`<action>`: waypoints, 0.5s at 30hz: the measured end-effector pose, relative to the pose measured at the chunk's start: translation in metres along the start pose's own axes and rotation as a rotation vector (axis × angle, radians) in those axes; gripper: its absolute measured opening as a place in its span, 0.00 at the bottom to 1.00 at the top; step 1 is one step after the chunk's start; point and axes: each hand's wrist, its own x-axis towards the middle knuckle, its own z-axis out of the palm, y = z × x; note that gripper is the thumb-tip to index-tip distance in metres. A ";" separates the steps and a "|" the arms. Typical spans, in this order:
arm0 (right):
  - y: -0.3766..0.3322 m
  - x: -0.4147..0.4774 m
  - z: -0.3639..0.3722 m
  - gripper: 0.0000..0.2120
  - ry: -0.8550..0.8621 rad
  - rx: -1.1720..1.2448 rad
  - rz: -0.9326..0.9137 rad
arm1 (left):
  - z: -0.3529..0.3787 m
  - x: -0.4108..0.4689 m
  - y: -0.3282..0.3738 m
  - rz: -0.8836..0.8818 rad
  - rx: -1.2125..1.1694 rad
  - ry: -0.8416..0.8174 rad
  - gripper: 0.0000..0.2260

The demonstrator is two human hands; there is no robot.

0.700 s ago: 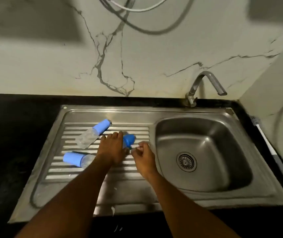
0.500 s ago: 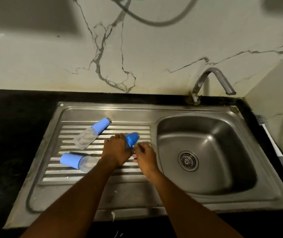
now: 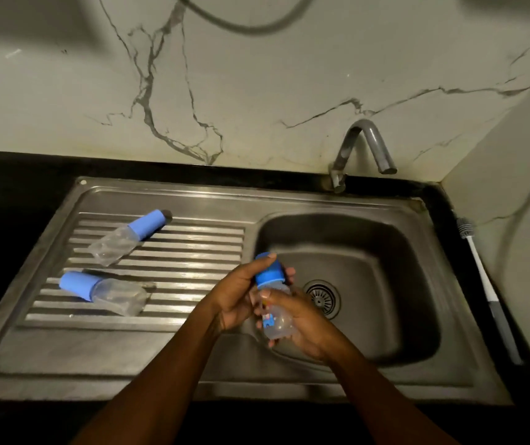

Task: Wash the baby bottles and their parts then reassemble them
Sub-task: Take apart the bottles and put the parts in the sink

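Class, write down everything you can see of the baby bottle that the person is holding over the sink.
The baby bottle has a clear, plastic-looking body with a small coloured print on its side and a blue cap fitted on top. No liquid shows inside. It is held cap-up, slightly tilted, above the near left part of the sink basin. The left hand grips the cap, thumb across its top. The right hand wraps the body. Nothing else touches it.
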 end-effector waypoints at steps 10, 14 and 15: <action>-0.005 -0.020 -0.105 0.16 0.127 -0.385 -0.047 | 0.108 0.052 -0.059 0.305 0.110 0.418 0.05; 0.000 -0.014 -0.120 0.15 0.209 -0.614 -0.158 | 0.119 0.068 -0.066 0.322 0.073 0.522 0.04; 0.003 -0.013 -0.126 0.17 0.245 -0.765 -0.165 | 0.118 0.073 -0.066 0.350 0.016 0.588 0.04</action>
